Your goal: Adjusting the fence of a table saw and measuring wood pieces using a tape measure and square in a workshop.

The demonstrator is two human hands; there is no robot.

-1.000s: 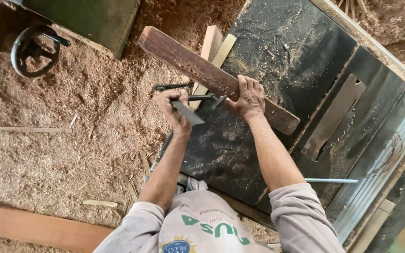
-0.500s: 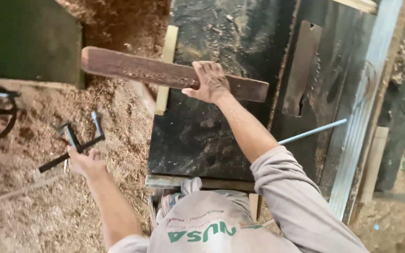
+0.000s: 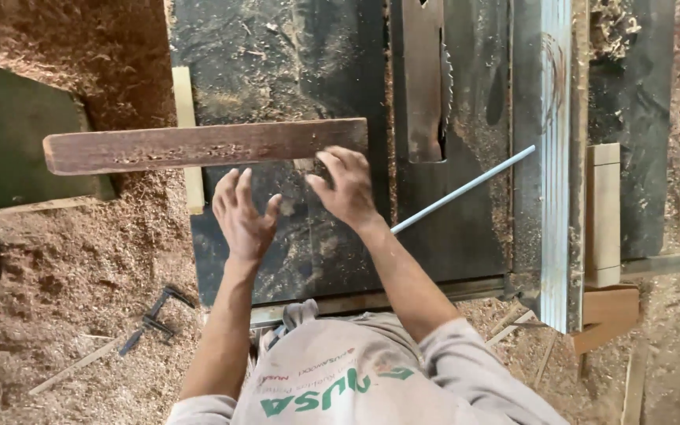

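So the clamp isn't in the left hand anymore, it's lying down in the sawdust, well off the near-left corner of the saw table. That left hand is now up over the table, open, fingers spread, just below the plank. The right hand has come off the top of the plank and sits at its near edge by the right end, fingertips touching. The plank now lies square across the table's left edge.
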